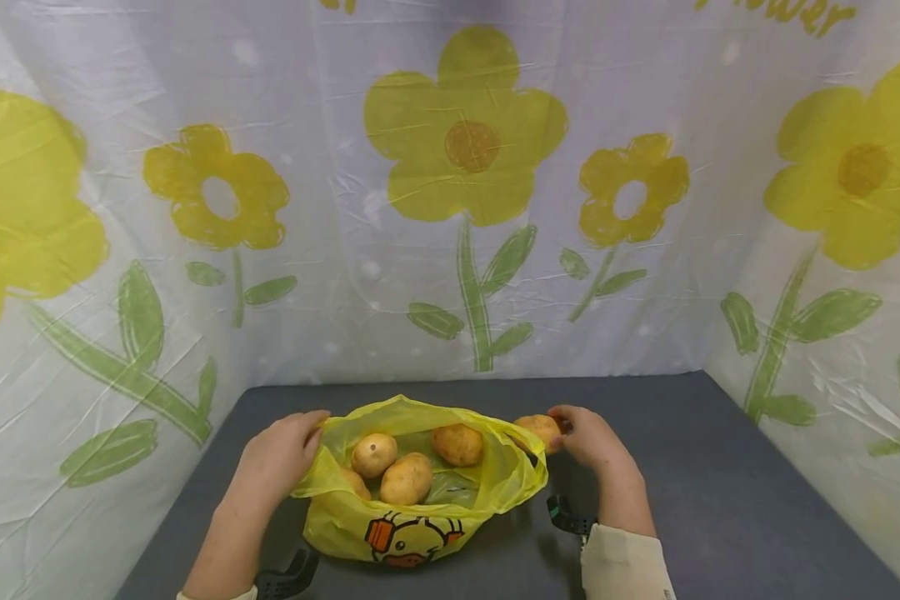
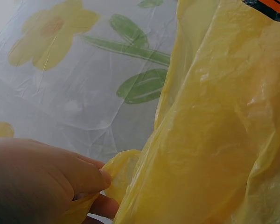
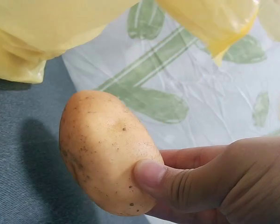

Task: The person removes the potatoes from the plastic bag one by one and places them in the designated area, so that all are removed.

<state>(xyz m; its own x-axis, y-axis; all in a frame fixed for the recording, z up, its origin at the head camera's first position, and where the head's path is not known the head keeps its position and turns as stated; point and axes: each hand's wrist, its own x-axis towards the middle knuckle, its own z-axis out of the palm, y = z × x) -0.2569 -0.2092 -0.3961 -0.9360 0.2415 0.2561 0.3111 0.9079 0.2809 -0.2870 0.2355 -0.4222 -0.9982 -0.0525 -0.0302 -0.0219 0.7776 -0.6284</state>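
A yellow plastic bag [image 1: 345, 529] with a printed duck face stands open on the dark table. Inside it lie several potatoes [image 1: 407, 479], and a greenish patch shows at its bottom. My left hand [image 1: 279, 458] pinches the bag's left edge; in the left wrist view the thumb and fingers of that hand [image 2: 51, 179] hold a fold of yellow plastic. Just outside the bag's right rim, my right hand [image 1: 592, 437] grips another potato [image 1: 538, 431]. The right wrist view shows this potato [image 3: 107, 154] held by one end between thumb and fingers, above the table.
The dark grey table [image 1: 727, 500] stretches out on both sides of the bag. White sheets with yellow flowers [image 1: 330, 317] hang behind and along both sides. A black band [image 1: 288, 577] is on the left wrist, and another [image 1: 566, 515] on the right.
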